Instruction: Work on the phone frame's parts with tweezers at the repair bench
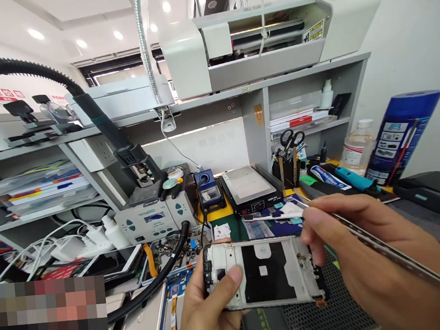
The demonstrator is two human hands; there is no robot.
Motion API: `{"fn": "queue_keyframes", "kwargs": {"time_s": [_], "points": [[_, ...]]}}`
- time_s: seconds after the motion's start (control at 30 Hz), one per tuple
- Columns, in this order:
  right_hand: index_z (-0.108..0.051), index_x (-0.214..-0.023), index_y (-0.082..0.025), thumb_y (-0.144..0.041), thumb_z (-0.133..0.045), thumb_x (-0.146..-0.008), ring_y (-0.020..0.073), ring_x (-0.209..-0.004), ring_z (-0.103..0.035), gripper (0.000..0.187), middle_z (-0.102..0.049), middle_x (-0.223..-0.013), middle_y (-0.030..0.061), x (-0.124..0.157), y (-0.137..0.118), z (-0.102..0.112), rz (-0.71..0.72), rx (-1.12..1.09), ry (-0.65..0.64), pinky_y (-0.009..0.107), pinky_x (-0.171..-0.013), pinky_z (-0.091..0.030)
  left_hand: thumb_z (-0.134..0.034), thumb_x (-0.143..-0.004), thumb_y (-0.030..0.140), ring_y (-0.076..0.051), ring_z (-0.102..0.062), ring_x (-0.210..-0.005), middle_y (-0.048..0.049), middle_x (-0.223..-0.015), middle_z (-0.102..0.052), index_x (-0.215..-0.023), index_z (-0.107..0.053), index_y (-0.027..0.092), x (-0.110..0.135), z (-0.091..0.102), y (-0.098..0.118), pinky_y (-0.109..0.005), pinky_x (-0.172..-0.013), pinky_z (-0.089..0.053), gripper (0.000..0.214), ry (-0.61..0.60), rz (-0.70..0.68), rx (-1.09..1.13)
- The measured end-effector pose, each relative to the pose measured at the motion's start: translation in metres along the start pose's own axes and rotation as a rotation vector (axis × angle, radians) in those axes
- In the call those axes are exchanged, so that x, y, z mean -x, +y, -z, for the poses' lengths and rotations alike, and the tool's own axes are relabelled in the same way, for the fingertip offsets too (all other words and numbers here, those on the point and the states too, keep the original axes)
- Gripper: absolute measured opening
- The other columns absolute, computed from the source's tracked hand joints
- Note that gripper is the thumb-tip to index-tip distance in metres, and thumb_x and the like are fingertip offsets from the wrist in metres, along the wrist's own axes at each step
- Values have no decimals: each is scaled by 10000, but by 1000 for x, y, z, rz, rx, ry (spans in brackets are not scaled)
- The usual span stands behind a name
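Note:
My left hand (212, 304) grips an opened phone frame (270, 271) by its left end, thumb on the inner face. The frame lies tilted toward me, showing a silvery plate with a black sheet and a small white square; a short copper-coloured flex cable hangs at its lower right corner. My right hand (370, 254) is closed around a slim metal tool with a patterned shaft (389, 250), its tip pointing up and left above the phone frame. Right fingertips are close to the frame's right end; whether they touch it I cannot tell.
A hot air station (155, 219) stands at left, its black hose crossing the bench. Behind are a soldering station (210, 194) and heating plate (250, 185). A tool holder with scissors (287, 167), clear bottle (357, 145) and blue spray can (405, 133) stand at right.

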State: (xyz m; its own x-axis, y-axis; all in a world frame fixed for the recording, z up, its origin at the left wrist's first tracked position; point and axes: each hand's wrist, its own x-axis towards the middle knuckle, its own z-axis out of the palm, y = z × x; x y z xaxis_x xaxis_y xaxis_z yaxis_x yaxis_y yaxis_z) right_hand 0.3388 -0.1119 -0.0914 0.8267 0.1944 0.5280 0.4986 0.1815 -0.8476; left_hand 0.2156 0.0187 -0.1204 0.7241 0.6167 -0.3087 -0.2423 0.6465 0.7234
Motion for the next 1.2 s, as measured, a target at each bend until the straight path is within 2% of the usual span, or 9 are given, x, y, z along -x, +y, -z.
{"fn": "queue_keyframes", "kwargs": {"time_s": [0.13,0.3,0.43,0.53,0.67,0.83,0.93,1.03,1.2], "points": [[-739,-941,-238,-420,-748,-871,145,-475,-629,195,-720,-658,16,-1,2,3,-38,-51,-72,196,-409,-538,-853,-696,101,-316,-775,-938,-119,-1029,-797,-1366,-512,191,-1,-2,3,-394,-801,-643,757,6,-15,-11],[-744,-875,-246,-368,-726,-889,144,-502,-629,124,-690,-636,6,4,0,4,32,-42,-99,176,-406,-516,-890,-651,100,-280,-786,-866,-112,-954,-806,-1278,-567,163,2,-6,5,-309,-719,-639,708,39,-36,-74],[-728,-841,-263,-283,-706,-897,122,-528,-621,63,-675,-664,-10,8,1,3,97,-35,-132,148,-436,-512,-878,-702,167,-302,-783,-875,-154,-951,-804,-1175,-662,99,2,-6,4,-343,-756,-637,524,-14,-18,-84],[-727,-897,-270,-270,-682,-919,140,-593,-633,50,-674,-717,4,11,4,4,58,-67,-163,163,-456,-511,-861,-733,176,-308,-776,-906,-137,-936,-808,-1278,-638,118,1,-3,2,-375,-801,-632,592,-68,-24,-56],[-715,-901,-270,-295,-683,-927,166,-642,-637,49,-661,-722,16,13,6,6,23,-108,-164,185,-459,-502,-823,-780,151,-282,-774,-910,-130,-952,-808,-1412,-548,138,1,-1,2,-360,-815,-624,690,-114,-4,-55],[-708,-871,-270,-214,-639,-938,145,-661,-646,111,-663,-737,8,15,3,6,63,-102,-171,180,-538,-528,-808,-794,154,-272,-773,-895,-165,-1011,-798,-1395,-571,94,-1,0,3,-336,-798,-624,649,-126,-5,-91],[-725,-859,-264,-188,-658,-906,142,-645,-662,112,-695,-762,18,16,0,6,67,-71,-146,156,-497,-529,-828,-771,170,-285,-770,-903,-170,-1012,-796,-1356,-609,76,-1,0,3,-349,-800,-626,632,-137,-6,-93],[-742,-903,-268,-220,-722,-865,136,-564,-672,65,-723,-709,14,18,-2,4,30,-61,-78,131,-434,-527,-840,-759,167,-288,-770,-910,-172,-1007,-797,-1351,-616,75,0,1,3,-347,-799,-626,640,-132,-3,-100],[-709,-919,-271,-291,-789,-825,169,-535,-708,125,-758,-722,20,16,-1,2,-76,-76,-48,158,-414,-559,-833,-767,158,-301,-767,-919,-181,-1029,-793,-1355,-617,88,0,0,4,-382,-823,-619,630,-120,4,-72]]}}
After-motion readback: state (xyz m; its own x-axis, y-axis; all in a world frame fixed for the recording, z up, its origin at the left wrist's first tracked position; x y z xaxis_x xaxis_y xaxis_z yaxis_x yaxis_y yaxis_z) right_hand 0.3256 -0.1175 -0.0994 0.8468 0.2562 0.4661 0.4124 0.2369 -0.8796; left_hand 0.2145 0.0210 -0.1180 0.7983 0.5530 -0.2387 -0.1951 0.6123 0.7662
